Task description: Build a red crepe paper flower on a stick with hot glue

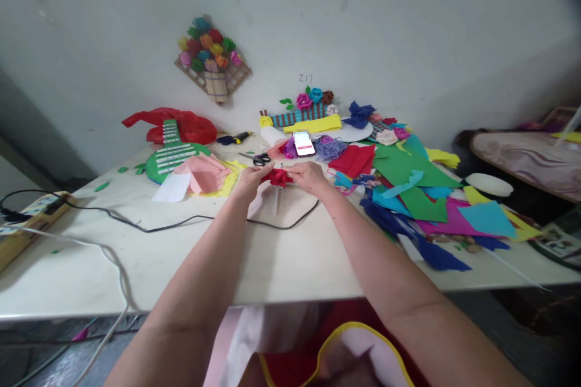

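Both my hands meet at the middle of the white table (281, 254) around a small red paper flower (277, 177). My left hand (251, 179) pinches its left side with closed fingers. My right hand (309, 176) holds its right side, fingers curled round it. A thin pale stick (278, 201) hangs down from the flower onto the table. Black-handled scissors (261, 159) lie just behind my left hand. A phone (304, 144) leans upright behind the flower.
A pile of coloured paper sheets (417, 193) covers the table's right side. At the left lie pink paper (204, 173), a green paper guitar (170, 154) and a red plastic bag (181, 124). A black cable (149, 227) runs across the table. Paper flowers (211, 51) hang on the wall.
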A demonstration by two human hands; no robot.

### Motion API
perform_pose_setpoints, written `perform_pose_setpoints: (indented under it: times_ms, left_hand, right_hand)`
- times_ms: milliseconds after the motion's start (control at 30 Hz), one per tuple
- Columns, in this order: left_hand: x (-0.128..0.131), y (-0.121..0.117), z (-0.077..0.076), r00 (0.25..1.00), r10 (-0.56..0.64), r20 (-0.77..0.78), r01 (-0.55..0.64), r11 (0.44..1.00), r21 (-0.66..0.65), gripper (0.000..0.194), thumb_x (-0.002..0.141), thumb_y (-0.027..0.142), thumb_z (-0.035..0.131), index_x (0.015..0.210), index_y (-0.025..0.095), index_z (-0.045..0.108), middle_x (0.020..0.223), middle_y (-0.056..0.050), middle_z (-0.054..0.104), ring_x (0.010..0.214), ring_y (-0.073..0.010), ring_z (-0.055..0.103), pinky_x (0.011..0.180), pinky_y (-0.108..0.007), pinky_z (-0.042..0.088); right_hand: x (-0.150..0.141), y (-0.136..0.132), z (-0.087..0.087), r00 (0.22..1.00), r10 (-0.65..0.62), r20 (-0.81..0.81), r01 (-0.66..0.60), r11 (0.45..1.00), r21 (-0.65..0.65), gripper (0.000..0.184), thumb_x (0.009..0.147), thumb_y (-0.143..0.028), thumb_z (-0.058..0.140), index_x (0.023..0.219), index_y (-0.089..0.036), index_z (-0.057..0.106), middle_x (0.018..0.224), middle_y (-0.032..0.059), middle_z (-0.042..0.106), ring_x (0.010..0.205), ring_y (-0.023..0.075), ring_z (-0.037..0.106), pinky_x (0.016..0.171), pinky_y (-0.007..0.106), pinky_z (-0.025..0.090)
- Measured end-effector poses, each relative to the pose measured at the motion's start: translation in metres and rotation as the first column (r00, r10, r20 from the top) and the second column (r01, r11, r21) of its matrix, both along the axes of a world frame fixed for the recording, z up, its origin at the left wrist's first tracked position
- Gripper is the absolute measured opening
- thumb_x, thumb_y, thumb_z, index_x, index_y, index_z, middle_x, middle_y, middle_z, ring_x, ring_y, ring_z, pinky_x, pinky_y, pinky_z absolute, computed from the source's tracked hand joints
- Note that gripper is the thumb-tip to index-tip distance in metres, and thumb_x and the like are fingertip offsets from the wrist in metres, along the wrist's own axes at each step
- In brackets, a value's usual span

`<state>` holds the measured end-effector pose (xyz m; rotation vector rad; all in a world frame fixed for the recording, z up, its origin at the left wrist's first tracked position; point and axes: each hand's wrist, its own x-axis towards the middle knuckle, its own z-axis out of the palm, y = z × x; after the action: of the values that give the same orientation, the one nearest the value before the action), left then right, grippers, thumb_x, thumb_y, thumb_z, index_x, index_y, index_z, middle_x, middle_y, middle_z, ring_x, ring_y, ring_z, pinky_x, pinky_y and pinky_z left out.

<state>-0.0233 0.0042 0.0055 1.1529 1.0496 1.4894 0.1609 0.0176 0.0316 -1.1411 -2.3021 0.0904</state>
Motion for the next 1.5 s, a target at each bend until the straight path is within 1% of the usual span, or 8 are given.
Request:
perform_pose_setpoints:
  times_ms: [200,367,567,733,900,1033,1233,1500]
  left_hand:
    - [-0.001,-0.001,0.001,0.997,-0.069,-0.017,0.070,0.997,0.030,0.040,0.049,0.049,0.088,0.060,0.014,0.071,0.063,-0.006,0.067,0.063,-0.0169,0.059,0.071,-0.031,0.046]
    - [-0.002,-0.003,0.003,0.997,-0.072,-0.027,0.072,0.997,-0.001,0.042,0.045,0.050,0.089,0.056,0.015,0.069,0.060,-0.006,0.066,0.062,-0.0164,0.058,0.072,-0.032,0.046]
    - [-0.003,-0.003,0.006,0.994,-0.021,-0.110,0.021,1.000,-0.005,0.045,0.039,0.053,0.088,0.055,0.015,0.068,0.055,-0.004,0.064,0.056,-0.0143,0.053,0.063,-0.030,0.042]
    - [-0.001,-0.002,0.007,0.989,0.035,-0.145,-0.033,0.999,0.017,0.048,0.036,0.054,0.088,0.052,0.015,0.065,0.050,-0.002,0.059,0.051,-0.0122,0.048,0.057,-0.029,0.037]
    - [-0.001,-0.004,0.009,0.979,0.028,-0.204,-0.014,0.997,0.072,0.048,0.038,0.055,0.088,0.057,0.016,0.068,0.055,-0.004,0.063,0.056,-0.0148,0.052,0.059,-0.030,0.039]
    - [-0.001,-0.005,0.010,0.976,-0.006,-0.220,0.025,0.996,0.086,0.042,0.042,0.050,0.089,0.058,0.016,0.069,0.059,-0.006,0.065,0.058,-0.0169,0.054,0.060,-0.031,0.041]
    - [-0.004,-0.004,0.009,0.977,-0.007,-0.212,0.028,0.995,0.096,0.034,0.048,0.042,0.089,0.060,0.016,0.071,0.060,-0.006,0.065,0.060,-0.0179,0.056,0.061,-0.031,0.041]
    - [-0.007,-0.003,0.008,0.971,-0.068,-0.230,0.099,0.987,0.125,0.034,0.052,0.044,0.086,0.065,0.014,0.073,0.063,-0.006,0.066,0.061,-0.0167,0.055,0.063,-0.031,0.041]
  right_hand:
    - [0.000,0.004,-0.003,0.999,0.007,-0.033,-0.008,1.000,-0.011,0.033,0.085,-0.018,0.061,0.113,-0.030,0.073,0.108,0.0018,0.075,0.099,0.0189,0.070,0.085,0.028,0.052]
    - [-0.001,0.001,-0.001,1.000,0.001,-0.022,-0.002,1.000,-0.026,0.034,0.085,-0.016,0.060,0.113,-0.030,0.073,0.111,0.0013,0.074,0.102,0.0189,0.069,0.087,0.028,0.051]
    - [-0.001,0.001,0.000,1.000,0.027,-0.001,-0.027,0.999,-0.041,0.034,0.084,-0.016,0.060,0.113,-0.030,0.073,0.113,0.0015,0.074,0.104,0.0188,0.068,0.089,0.027,0.050]
    - [0.003,0.008,-0.008,0.986,0.090,-0.143,-0.112,0.982,-0.150,0.035,0.083,-0.016,0.059,0.112,-0.028,0.073,0.112,0.0022,0.074,0.102,0.0205,0.068,0.087,0.030,0.052]
    - [0.009,0.014,-0.013,0.939,0.160,-0.303,-0.257,0.915,-0.312,0.039,0.080,-0.012,0.056,0.114,-0.021,0.073,0.084,0.0027,0.077,0.080,0.0166,0.067,0.077,0.027,0.051]
    - [0.011,0.014,-0.010,0.901,0.199,-0.386,-0.354,0.851,-0.387,0.038,0.083,-0.012,0.049,0.114,-0.012,0.072,0.059,0.0005,0.066,0.061,0.0122,0.058,0.070,0.025,0.047]
    - [0.011,0.013,-0.010,0.861,0.254,-0.441,-0.425,0.836,-0.348,0.037,0.083,-0.015,0.052,0.114,-0.011,0.072,0.055,-0.0025,0.058,0.055,0.0092,0.048,0.063,0.023,0.042]
    - [0.009,0.014,-0.012,0.854,0.234,-0.465,-0.418,0.841,-0.343,0.037,0.080,-0.025,0.060,0.111,-0.009,0.073,0.063,0.0013,0.065,0.054,0.0090,0.049,0.060,0.025,0.042]
